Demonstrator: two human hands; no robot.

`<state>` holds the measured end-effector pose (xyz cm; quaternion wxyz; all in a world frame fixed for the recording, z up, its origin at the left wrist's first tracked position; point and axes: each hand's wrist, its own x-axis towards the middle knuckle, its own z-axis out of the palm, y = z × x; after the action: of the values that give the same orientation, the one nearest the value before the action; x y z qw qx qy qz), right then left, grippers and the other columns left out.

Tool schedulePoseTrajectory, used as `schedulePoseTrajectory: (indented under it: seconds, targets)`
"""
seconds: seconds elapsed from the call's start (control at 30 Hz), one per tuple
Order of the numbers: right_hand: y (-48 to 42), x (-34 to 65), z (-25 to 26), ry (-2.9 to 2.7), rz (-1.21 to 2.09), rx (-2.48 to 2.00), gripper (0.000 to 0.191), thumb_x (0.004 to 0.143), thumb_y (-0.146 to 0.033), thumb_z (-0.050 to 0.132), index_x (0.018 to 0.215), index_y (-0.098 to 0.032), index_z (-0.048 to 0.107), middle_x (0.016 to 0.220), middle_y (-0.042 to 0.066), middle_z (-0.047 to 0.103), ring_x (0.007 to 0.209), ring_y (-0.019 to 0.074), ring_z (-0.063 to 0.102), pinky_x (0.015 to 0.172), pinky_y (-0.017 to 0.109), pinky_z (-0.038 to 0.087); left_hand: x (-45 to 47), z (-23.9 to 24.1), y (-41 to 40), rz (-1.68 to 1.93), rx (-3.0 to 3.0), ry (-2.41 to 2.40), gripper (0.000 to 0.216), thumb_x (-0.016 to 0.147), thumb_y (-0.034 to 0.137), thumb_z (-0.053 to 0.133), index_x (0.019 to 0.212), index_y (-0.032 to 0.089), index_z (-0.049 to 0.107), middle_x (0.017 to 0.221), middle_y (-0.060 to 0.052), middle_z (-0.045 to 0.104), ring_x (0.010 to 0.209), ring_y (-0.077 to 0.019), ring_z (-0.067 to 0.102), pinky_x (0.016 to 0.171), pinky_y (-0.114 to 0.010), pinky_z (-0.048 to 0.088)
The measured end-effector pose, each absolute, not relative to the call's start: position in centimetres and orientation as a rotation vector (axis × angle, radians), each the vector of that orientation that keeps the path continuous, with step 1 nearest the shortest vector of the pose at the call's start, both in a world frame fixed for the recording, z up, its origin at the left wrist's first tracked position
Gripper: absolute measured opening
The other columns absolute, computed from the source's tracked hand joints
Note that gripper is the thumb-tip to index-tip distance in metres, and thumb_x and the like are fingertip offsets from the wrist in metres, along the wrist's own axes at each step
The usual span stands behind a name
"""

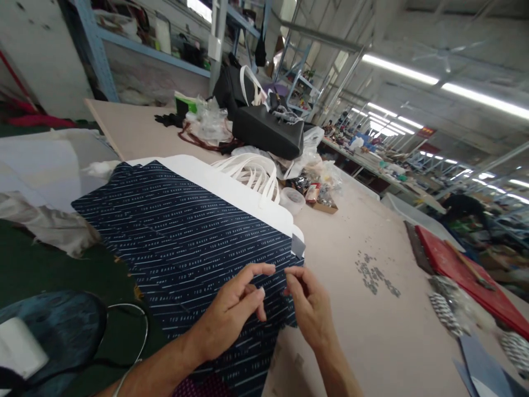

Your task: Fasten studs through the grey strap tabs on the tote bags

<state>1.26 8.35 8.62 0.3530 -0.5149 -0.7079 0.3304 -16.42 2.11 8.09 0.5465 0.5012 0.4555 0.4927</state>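
Note:
My left hand point(236, 302) hovers over a dark navy fabric piece point(182, 237) printed with pale stripes and lettering. Its index finger and thumb are apart, and nothing shows between them. Close by on the right, my right hand point(311, 302) has its thumb and index finger drawn together in a pinch over the fabric's right edge. Whatever may be in that pinch is too small or hidden to make out. Under the fabric's far edge lie white panels point(182, 164), and a small grey piece point(297, 246) sticks out at the right corner.
White bag handles point(252, 171), a black bag point(268, 129) and a clear plastic tub point(291, 199) stand behind the panels. Small grey bits point(374, 273) lie scattered on the table point(355, 342). At the right is a red board point(471, 275) with a hammer point(471, 264).

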Motion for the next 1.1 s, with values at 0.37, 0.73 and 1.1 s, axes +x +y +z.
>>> schedulePoseTrajectory:
  seconds: [0.37, 0.73, 1.1]
  targets:
    - [23.0, 0.0, 7.6, -1.833, 0.806, -1.613, 0.016, 0.073, -0.028, 0.058, 0.071, -0.016, 0.07, 0.058, 0.001, 0.062, 0.056, 0.0159, 0.058, 0.055, 0.027, 0.046, -22.6, 8.1, 3.4, 0.823, 1.689, 1.885, 0.026, 0.091, 0.033, 0.045, 0.112, 0.028, 0.06, 0.115, -0.001, 0.061, 0.082, -0.0181, 0.062, 0.078, -0.034, 0.047]
    - [19.7, -3.1, 10.7, -1.965, 0.446, -1.45, 0.026, 0.083, -0.026, 0.051, 0.092, -0.018, 0.074, 0.091, 0.01, 0.072, 0.081, 0.0216, 0.066, 0.079, 0.032, 0.049, -22.3, 6.5, 3.5, 0.578, 1.934, 1.981, 0.037, 0.09, 0.023, 0.041, 0.122, 0.026, 0.058, 0.126, -0.004, 0.054, 0.092, -0.0194, 0.065, 0.078, -0.034, 0.051]
    - [12.8, 3.5, 18.4, -1.892, 0.519, -1.268, 0.032, 0.085, -0.042, 0.055, 0.098, -0.02, 0.074, 0.091, 0.006, 0.075, 0.08, 0.0219, 0.068, 0.072, 0.031, 0.054, -22.3, 12.9, 0.7, 1.163, 1.729, 1.527, 0.021, 0.091, 0.032, 0.051, 0.096, 0.028, 0.071, 0.095, 0.001, 0.068, 0.09, -0.0144, 0.063, 0.082, -0.023, 0.047]
